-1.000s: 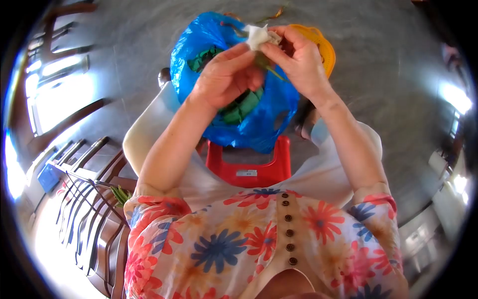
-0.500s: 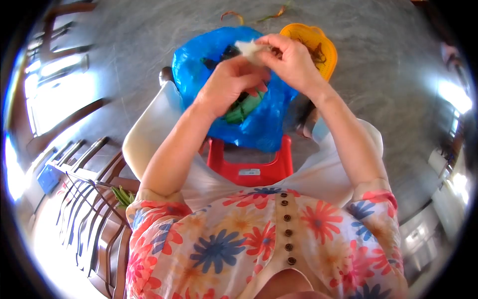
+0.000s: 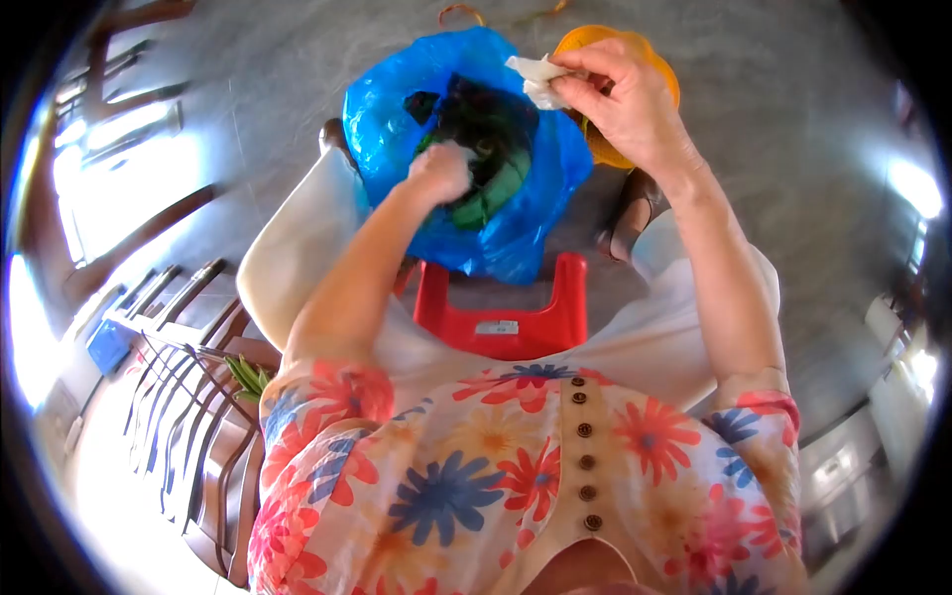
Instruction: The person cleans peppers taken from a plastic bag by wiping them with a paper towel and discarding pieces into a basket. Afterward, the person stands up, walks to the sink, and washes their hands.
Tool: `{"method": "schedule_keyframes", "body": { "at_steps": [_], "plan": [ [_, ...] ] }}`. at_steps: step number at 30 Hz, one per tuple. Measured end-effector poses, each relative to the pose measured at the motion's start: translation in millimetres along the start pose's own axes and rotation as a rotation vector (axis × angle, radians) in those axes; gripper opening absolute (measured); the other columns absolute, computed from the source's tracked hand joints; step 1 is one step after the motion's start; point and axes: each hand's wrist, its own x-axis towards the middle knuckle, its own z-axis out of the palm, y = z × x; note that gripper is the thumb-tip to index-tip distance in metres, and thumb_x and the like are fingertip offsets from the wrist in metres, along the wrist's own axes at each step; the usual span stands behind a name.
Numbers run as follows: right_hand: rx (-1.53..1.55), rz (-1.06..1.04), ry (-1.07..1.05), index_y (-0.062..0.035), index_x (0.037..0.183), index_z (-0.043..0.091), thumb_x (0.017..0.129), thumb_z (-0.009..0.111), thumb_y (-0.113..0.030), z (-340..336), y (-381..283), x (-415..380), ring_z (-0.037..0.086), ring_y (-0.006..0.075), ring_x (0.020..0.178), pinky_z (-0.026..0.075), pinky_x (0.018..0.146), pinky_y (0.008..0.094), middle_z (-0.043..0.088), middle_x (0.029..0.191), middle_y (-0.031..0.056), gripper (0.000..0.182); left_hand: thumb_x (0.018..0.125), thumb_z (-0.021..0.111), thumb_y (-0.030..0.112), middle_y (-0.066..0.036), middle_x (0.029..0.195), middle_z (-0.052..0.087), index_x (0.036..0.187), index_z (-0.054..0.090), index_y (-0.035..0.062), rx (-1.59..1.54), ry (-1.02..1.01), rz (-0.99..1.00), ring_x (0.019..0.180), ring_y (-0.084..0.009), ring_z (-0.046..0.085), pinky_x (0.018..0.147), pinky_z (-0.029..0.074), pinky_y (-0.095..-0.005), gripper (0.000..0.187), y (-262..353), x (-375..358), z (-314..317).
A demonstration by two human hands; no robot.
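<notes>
My right hand (image 3: 635,109) is raised over the yellow basket (image 3: 671,84), its thumb and fingers pinching a crumpled white piece (image 3: 540,79) that looks like tissue. My left hand (image 3: 443,173) is at the mouth of a blue plastic bag (image 3: 382,119). Motion blurs its fingers, and I cannot see whether they hold anything. Dark and green leafy stuff (image 3: 491,183) lies inside the bag. The right hand and forearm partly cover the basket.
A red plastic stool (image 3: 501,342) stands between my legs, just below the bag. A reddish curled scrap (image 3: 461,12) lies on the grey floor (image 3: 268,89) beyond it. At left are a dark-barred rack (image 3: 178,397) and a green plant (image 3: 246,377).
My hands have moved apart. The right has drawn up and to the right with the white piece, while the left has dropped down and left to the bag's opening.
</notes>
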Motion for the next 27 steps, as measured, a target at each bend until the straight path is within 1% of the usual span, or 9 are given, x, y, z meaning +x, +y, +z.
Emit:
{"method": "schedule_keyframes", "body": {
  "at_steps": [2,4,8,11,14,17,20,24,27],
  "plan": [
    [-0.016,-0.010,0.002,-0.0097,0.090,0.066,0.076,0.065,-0.016,-2.2,-6.8,-3.0,0.053,0.0171,0.062,0.044,0.060,0.0272,0.055,0.071,0.0062,0.016,0.078,0.046,0.008,-0.016,0.112,0.055,0.108,0.057,0.0099,0.017,0.067,-0.144,0.102,-0.0335,0.054,0.083,0.046,-0.0415,0.032,-18.7,21.2,0.1],
    [-0.011,0.025,0.022,-0.0094,0.090,0.065,0.075,0.065,-0.015,-6.8,-10.9,-3.9,0.053,0.0177,0.062,0.043,0.059,0.0274,0.055,0.073,0.0065,0.016,0.073,0.052,0.005,-0.022,0.107,0.055,0.112,0.056,0.0084,0.021,0.346,-0.231,0.103,-0.0379,0.050,0.087,0.043,-0.0406,0.039,-49.2,49.1,15.5],
    [-0.020,-0.013,0.069,-0.0082,0.090,0.065,0.075,0.065,-0.014,-12.3,-10.4,-5.0,0.053,0.0168,0.061,0.043,0.058,0.0271,0.055,0.073,0.0063,0.015,0.072,0.052,0.004,-0.021,0.096,0.060,0.106,0.057,0.0018,0.035,0.572,-0.120,0.097,-0.0374,0.052,0.081,0.043,-0.0424,0.035,-65.0,73.5,23.2],
    [0.018,0.014,0.088,-0.0074,0.090,0.064,0.076,0.065,-0.013,-9.5,-9.1,-5.3,0.054,0.0157,0.062,0.044,0.058,0.0264,0.056,0.074,0.0063,0.016,0.071,0.055,0.006,-0.020,0.094,0.059,0.103,0.059,0.0023,0.096,0.580,-0.050,0.096,-0.0359,0.052,0.079,0.043,-0.0424,0.032,-73.7,88.9,32.6],
    [0.041,0.026,0.076,-0.0066,0.090,0.064,0.076,0.065,-0.012,-11.2,-12.1,-4.0,0.055,0.0149,0.063,0.045,0.059,0.0256,0.056,0.074,0.0064,0.015,0.070,0.058,0.010,-0.018,0.093,0.058,0.100,0.060,0.0056,0.046,0.800,-0.054,0.091,-0.0346,0.054,0.077,0.044,-0.0420,0.030,-47.8,78.7,25.2],
    [-0.024,0.030,0.009,-0.0019,0.096,0.061,0.076,0.065,-0.003,-13.3,-19.6,-4.5,0.056,0.0088,0.073,0.046,0.067,0.0216,0.058,0.082,0.0026,0.020,0.071,0.063,0.016,-0.016,0.091,0.057,0.096,0.061,0.0093,0.094,0.885,-0.017,0.086,-0.0335,0.056,0.074,0.045,-0.0426,0.025,-45.0,94.2,36.6],
    [0.027,0.014,0.064,-0.0060,0.090,0.064,0.076,0.065,-0.011,-9.4,-15.0,-2.9,0.056,0.0150,0.063,0.045,0.059,0.0250,0.056,0.074,0.0067,0.015,0.072,0.066,0.022,-0.016,0.091,0.057,0.091,0.061,0.0093,-0.047,0.712,-0.325,0.083,-0.0336,0.056,0.070,0.046,-0.0428,0.024,-31.8,82.4,42.4],
    [0.042,0.024,0.038,-0.0055,0.090,0.064,0.076,0.064,-0.011,-8.4,-16.5,-0.4,0.057,0.0165,0.065,0.045,0.060,0.0263,0.058,0.076,0.0073,0.015,0.071,0.067,0.026,-0.019,0.084,0.061,0.079,0.062,0.0024,-0.047,0.505,-0.168,0.081,-0.0336,0.059,0.070,0.047,-0.0426,0.026,-48.2,78.6,57.5],
    [0.062,0.051,0.007,-0.0052,0.090,0.063,0.077,0.061,-0.011,-6.3,-15.3,1.8,0.058,0.0177,0.067,0.046,0.061,0.0276,0.059,0.076,0.0080,0.014,0.070,0.065,0.019,-0.020,0.078,0.062,0.071,0.061,0.0010,-0.133,0.411,-0.269,0.076,-0.0357,0.059,0.069,0.048,-0.0431,0.019,-55.3,75.9,38.7]
  ]
}}
